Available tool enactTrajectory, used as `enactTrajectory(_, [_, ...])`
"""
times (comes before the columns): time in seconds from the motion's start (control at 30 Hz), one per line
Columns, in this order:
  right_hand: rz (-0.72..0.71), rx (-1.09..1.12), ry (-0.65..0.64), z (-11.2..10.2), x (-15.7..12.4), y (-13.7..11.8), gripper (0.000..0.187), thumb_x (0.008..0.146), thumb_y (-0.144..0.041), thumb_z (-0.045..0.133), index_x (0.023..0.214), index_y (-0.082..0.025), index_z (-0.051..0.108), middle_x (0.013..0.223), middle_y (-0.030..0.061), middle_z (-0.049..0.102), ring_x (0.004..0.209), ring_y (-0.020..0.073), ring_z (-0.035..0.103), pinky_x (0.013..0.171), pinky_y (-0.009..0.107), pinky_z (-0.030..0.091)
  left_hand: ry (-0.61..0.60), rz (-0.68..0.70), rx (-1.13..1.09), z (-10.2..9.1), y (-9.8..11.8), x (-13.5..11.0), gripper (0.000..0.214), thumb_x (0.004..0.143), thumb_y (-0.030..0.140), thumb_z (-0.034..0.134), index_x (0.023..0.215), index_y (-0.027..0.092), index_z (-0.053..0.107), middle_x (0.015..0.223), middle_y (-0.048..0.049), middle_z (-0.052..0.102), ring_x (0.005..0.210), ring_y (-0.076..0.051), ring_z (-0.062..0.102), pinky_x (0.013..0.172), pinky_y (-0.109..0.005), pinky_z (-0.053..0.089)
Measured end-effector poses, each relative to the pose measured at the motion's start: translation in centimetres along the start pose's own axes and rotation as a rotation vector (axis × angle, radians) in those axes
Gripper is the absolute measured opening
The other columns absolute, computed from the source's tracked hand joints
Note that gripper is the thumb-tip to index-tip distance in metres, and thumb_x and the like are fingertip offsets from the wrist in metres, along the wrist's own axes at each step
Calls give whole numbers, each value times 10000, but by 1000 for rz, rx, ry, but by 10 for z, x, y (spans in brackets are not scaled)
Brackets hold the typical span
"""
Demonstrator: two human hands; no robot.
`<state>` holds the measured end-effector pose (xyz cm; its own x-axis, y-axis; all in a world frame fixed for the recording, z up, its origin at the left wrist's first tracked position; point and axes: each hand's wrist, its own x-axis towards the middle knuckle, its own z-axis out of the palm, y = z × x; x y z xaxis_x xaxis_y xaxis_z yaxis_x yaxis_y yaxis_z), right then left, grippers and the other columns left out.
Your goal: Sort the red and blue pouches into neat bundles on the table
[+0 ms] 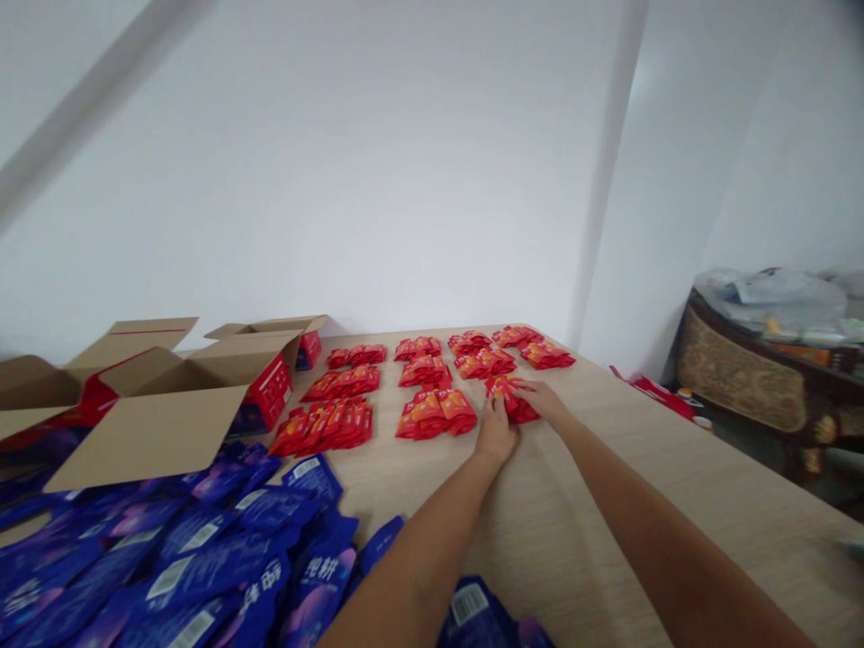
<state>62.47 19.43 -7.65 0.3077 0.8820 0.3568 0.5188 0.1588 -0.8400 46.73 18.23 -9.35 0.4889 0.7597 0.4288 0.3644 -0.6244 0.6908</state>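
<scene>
Pale wood-grain table (675, 468) carried pile of flat, glossy red packets (518, 411), inboard of right edge. Pile lay rightward of left hand (498, 434), leftward of right hand (544, 403); neither clearly nearer. Long axis, partly hidden, appeared slanted toward right edge; printed faces pointed up. Fingers touched pile; clamping could not be determined.

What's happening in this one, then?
A person has the left hand and right hand on a bundle of red packets on the wood-toned table. More red packet bundles lie in rows beside and beyond it. Blue pouches are heaped at lower left, before open cardboard boxes.
</scene>
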Motion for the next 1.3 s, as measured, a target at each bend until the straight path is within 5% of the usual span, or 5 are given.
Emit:
enactTrajectory(0.2, [-18,7,165,1,-4,0,279,668,-422,618,850,-243,730,918,19,728,962,252,627,933,404,431,24,-29,114,3,0,-3,680,641,168,537,1285,60,347,1378,-202,311,1306,-308,265,1106,-411,194])
enactTrajectory(0.53, [97,-20,544,5,-34,20,559,803,-476,394,1179,-98,560,1188,180,580,1061,254,542,910,372,409,73,-33,94,6,-4,2,702,585,129,560,1258,58,371,1369,-206,315,1309,-307,257,1122,-396,175])
enactTrajectory(0.97, [-86,-175,633,4,-48,-2,381,838,-392,407,1041,-127,591,1048,158,605,1006,256,509,907,404,365,153,-20,1,8,-10,6,708,554,-33,461,1249,67,379,1344,-209,367,1315,-287,288,1122,-424,215])
enactTrajectory(1.13, [-410,-579,375,22,-64,-34,252,872,-317,414,940,-171,608,955,110,609,967,242,497,905,386,359,203,35,-62,10,-12,6,562,664,28,453,1221,93,410,1308,-194,410,1297,-276,322,1111,-452,232])
enactTrajectory(1.3, [-307,-683,349,37,-65,-44,260,873,-312,418,1007,-153,573,940,118,623,939,248,524,855,366,387,223,55,-89,9,-13,5,411,781,131,417,1191,123,440,1290,-175,440,1289,-261,339,1099,-463,251])
